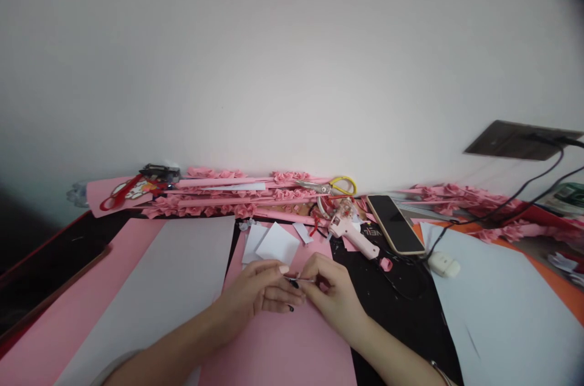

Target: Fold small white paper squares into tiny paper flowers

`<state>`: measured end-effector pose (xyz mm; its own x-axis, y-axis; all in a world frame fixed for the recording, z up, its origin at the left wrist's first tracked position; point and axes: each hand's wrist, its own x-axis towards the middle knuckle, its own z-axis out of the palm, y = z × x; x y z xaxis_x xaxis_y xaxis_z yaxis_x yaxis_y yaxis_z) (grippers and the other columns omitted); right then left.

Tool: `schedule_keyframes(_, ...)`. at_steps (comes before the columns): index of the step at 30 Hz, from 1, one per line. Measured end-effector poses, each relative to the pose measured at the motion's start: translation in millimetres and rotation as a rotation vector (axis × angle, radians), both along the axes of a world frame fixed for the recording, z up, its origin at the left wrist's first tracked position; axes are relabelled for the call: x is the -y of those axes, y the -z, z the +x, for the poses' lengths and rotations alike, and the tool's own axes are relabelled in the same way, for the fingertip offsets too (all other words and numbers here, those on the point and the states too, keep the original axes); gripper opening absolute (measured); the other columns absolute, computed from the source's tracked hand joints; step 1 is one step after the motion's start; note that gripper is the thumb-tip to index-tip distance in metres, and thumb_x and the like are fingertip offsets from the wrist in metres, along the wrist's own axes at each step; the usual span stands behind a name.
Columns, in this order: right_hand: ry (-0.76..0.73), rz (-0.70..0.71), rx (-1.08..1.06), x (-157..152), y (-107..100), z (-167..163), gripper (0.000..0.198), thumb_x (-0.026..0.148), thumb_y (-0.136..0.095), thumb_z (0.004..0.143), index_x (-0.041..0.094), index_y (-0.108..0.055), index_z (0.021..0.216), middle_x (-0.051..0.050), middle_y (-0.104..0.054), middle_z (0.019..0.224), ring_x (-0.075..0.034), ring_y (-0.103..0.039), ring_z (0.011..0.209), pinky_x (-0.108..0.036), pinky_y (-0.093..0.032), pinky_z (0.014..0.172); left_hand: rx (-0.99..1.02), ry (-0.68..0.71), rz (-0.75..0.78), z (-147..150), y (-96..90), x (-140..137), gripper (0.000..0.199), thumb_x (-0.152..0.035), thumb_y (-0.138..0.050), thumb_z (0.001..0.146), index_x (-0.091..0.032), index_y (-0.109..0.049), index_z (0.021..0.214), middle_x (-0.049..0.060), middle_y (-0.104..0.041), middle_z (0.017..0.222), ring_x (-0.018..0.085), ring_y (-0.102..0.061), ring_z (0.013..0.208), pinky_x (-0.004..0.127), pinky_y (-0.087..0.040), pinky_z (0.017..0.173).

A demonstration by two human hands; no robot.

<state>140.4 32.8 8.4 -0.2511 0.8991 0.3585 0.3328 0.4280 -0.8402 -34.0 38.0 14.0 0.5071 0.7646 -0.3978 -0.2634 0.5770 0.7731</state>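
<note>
My left hand (269, 289) and my right hand (331, 289) meet over the pink sheet (283, 349) in front of me. Between their fingertips is a small, thin piece of paper (306, 280), seen nearly edge-on, so its shape is mostly hidden. The left thumb presses it against the fingers, while the right thumb and forefinger pinch its other end. Just beyond my left hand, square white papers (278, 243) lie overlapping on the pink sheet. A pale pink glue gun (353, 235) rests past my right hand, beside a small pink folded piece (385, 264).
Pink paper flower stems (219, 199) lie along the wall, with yellow-handled scissors (342, 185) on them. To the right are a phone (396, 225), a white earbud case (444, 264) and a black cable (438, 240). Large white sheets (159, 289) flank the work area.
</note>
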Motion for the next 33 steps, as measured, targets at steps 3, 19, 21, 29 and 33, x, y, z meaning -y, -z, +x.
schedule_keyframes(3, -0.046, 0.039, -0.022, 0, -2, 0, 0.009, 0.012, -0.059, 0.077, 0.016, -0.060, 0.070, 0.000, -0.050, 0.066, -0.012, -0.047, 0.058, -0.023, -0.037, 0.054, -0.059, -0.023, 0.037, 1, 0.5, -3, 0.024, -0.038, -0.066, 0.073, -0.015, -0.062, 0.080, 0.005, -0.071, 0.075, 0.020, -0.069, 0.076, 0.027, -0.050, 0.067)
schedule_keyframes(19, -0.052, -0.124, 0.026, -2, -2, 1, 0.020, 0.014, -0.056, 0.079, 0.018, -0.047, 0.062, 0.001, -0.047, 0.066, -0.012, -0.043, 0.060, -0.023, -0.033, 0.055, -0.233, 0.014, 0.193, 1, 10.2, -7, 0.035, -0.035, -0.073, 0.065, -0.017, -0.059, 0.092, 0.003, -0.070, 0.078, 0.021, -0.069, 0.075, 0.030, -0.052, 0.066)
schedule_keyframes(21, -0.044, -0.148, 0.046, -2, 0, 0, 0.021, 0.013, -0.054, 0.080, 0.018, -0.044, 0.063, 0.002, -0.046, 0.065, -0.012, -0.041, 0.059, -0.023, -0.032, 0.054, -0.233, 0.033, 0.199, 1, 11.8, -7, 0.039, -0.033, -0.072, 0.065, -0.018, -0.057, 0.098, 0.004, -0.070, 0.081, 0.022, -0.069, 0.074, 0.030, -0.053, 0.064)
schedule_keyframes(29, -0.052, -0.189, 0.025, -3, -1, -1, 0.023, 0.017, -0.054, 0.081, 0.018, -0.041, 0.061, 0.002, -0.046, 0.065, -0.012, -0.041, 0.058, -0.022, -0.031, 0.053, -0.229, 0.023, 0.173, 1, 9.4, -7, 0.043, -0.034, -0.073, 0.065, -0.018, -0.056, 0.101, 0.002, -0.068, 0.078, 0.021, -0.069, 0.074, 0.028, -0.053, 0.063)
schedule_keyframes(33, -0.048, -0.174, -0.007, -2, -5, -1, 0.023, 0.017, -0.057, 0.078, 0.018, -0.043, 0.061, 0.002, -0.045, 0.065, -0.012, -0.041, 0.058, -0.023, -0.031, 0.053, -0.217, -0.028, 0.158, 0, 5.9, -7, 0.047, -0.036, -0.075, 0.063, -0.017, -0.057, 0.102, 0.003, -0.068, 0.079, 0.021, -0.068, 0.074, 0.029, -0.052, 0.067)
